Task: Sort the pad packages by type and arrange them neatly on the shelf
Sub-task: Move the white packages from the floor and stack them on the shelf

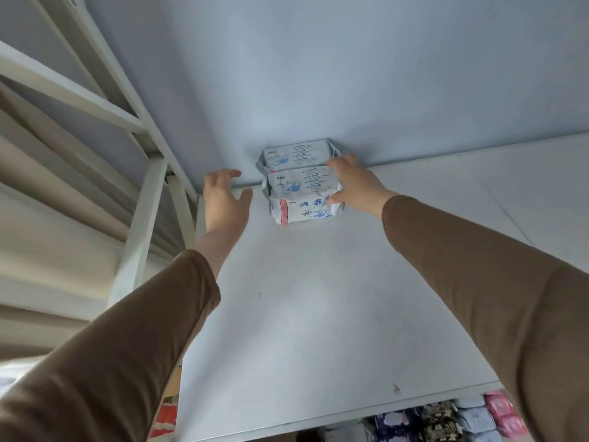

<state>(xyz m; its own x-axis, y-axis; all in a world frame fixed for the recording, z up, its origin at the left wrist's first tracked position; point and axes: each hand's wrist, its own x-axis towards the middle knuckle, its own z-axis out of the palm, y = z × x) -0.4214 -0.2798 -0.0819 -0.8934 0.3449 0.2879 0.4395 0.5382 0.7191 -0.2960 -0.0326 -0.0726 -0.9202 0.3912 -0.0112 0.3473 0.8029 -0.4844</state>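
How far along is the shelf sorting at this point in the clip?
Early. Done: one white-and-blue pad package sits at the back of the shelf, by the wall. In hand: the right hand grips a front package of the same look, placed just before it; the left hand hovers open beside it. Left: mixed packages in several colours wait below the shelf edge.

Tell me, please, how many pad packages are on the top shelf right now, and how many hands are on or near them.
White-and-blue pad packages on the shelf: 2, the rear package and the front package
Hands: 2, right hand gripping the front package, left hand open beside it
Total: 4
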